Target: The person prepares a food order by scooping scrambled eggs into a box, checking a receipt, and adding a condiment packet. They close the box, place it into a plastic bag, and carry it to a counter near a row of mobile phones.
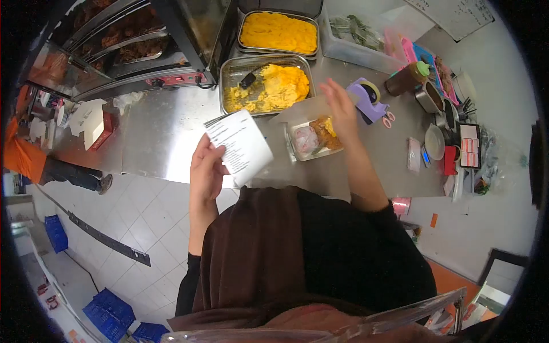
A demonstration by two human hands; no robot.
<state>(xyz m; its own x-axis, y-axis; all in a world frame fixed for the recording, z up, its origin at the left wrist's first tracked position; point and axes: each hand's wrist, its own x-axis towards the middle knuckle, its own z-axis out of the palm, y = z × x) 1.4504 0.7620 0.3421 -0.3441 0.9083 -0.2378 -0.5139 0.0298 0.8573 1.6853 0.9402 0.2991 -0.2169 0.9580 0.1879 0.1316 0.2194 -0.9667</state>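
1. At the far left, a person in orange clothing point(23, 154) stands on the white tiled floor point(143, 223), and stacked blue plastic crates point(111, 308) sit lower down on it.
2. White folded cardboard boxes point(86, 117) lie at the left end of the stainless steel tabletop point(160, 137), below a glass-fronted warming cabinet point(131, 40) with dark fried food on its racks.
3. The left hand point(207, 171) is closed on the lower edge of a white printed paper slip point(239, 147). It holds the slip up over the tabletop's near edge, with the printed side towards the camera.
4. Behind the slip, a rectangular steel tray of yellow rice point(274, 88) has a black scoop point(249, 78) lying in it. A second steel tray point(278, 32), full of the same yellow food, stands just beyond.
5. A clear plastic food container point(313, 140) rests on the tabletop just right of the slip, with pale and browned food inside.
6. The right hand point(341, 108) is open with its fingers spread and holds nothing. It hangs over the far edge of the container, and I cannot tell whether it touches it.
7. A lilac tape dispenser point(367, 98) stands just right of that hand, with a brown sauce bottle with a green cap point(407, 79) beyond it.
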